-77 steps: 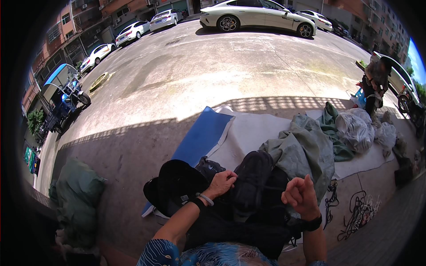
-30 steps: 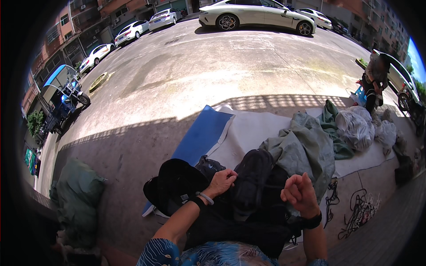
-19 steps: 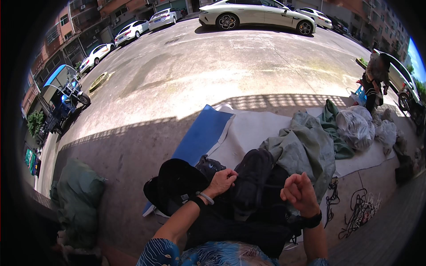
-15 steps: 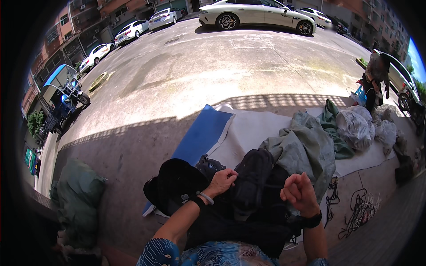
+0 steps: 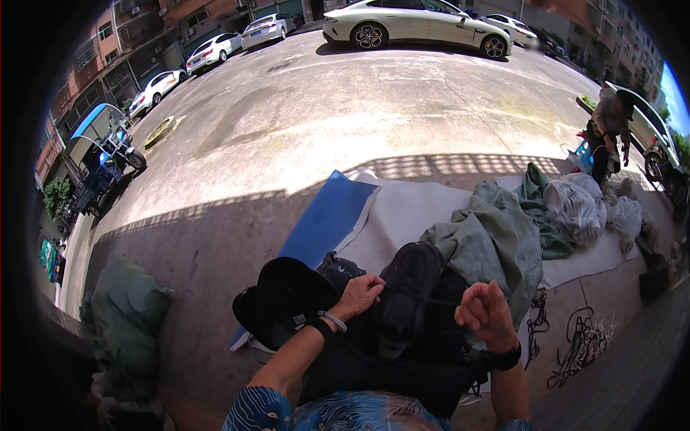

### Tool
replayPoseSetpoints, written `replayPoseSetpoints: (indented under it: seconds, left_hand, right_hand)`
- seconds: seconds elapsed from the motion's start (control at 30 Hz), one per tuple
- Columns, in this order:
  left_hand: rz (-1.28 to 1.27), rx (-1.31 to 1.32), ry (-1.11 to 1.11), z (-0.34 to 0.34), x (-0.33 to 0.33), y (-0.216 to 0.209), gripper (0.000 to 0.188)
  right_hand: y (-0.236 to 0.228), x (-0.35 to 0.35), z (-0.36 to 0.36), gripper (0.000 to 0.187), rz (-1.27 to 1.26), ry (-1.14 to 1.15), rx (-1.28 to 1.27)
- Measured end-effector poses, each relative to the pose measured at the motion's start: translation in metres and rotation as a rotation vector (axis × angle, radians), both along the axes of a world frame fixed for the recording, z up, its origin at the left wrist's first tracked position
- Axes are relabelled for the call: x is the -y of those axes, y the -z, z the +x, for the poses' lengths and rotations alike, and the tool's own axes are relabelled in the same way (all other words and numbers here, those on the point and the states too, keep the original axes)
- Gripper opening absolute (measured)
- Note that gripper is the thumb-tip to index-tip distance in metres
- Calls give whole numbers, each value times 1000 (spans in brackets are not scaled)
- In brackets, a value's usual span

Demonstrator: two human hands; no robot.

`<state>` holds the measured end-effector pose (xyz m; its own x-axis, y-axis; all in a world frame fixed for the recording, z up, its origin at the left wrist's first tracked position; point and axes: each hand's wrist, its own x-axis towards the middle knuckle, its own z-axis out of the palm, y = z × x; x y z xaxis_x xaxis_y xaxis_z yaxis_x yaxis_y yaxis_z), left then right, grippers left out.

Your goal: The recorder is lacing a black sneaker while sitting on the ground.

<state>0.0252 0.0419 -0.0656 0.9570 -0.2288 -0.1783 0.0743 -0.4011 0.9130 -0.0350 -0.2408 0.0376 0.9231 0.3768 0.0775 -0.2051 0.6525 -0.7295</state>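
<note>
My left hand (image 5: 359, 296) is closed in a pinch beside a long, dark, shoe-shaped item (image 5: 408, 294); anything between its fingertips is too small to make out. To the right of that item, my right hand (image 5: 485, 312) is raised with the fingers curled in. What it may hold is hidden. A rounded black piece (image 5: 287, 293) with a cap-like outline rests left of my left wrist. Behind my left hand is a crumpled black bag (image 5: 338, 270). Dark cloth covers my lap, and its details are lost in shadow.
A blue and white sheet (image 5: 330, 215) lies ahead, with grey-green cloth (image 5: 496, 233) and clear plastic bags (image 5: 575, 208) on it. Black cords (image 5: 575, 345) lie at right, a stuffed green sack (image 5: 129, 323) at left. Another person (image 5: 609, 133) bends at far right.
</note>
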Motion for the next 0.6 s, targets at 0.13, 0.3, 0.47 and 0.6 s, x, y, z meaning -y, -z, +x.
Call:
replayPoseSetpoints:
  seconds: [0.13, 0.3, 0.47, 0.6]
  left_hand:
    - [1, -1, -9, -4, -7, 0, 19]
    - [1, 1, 17, -2, -5, 1, 19]
    - [-22, 39, 52, 6, 6, 8, 18]
    - [-71, -1, -12, 4, -10, 4, 13]
  right_hand:
    - [-1, -6, -2, 56, -9, -6, 9]
    - [-5, -6, -8, 53, 3, 18, 3]
    - [-16, 9, -4, 47, -74, 56, 16]
    - [-61, 21, 4, 27, -48, 187, 18]
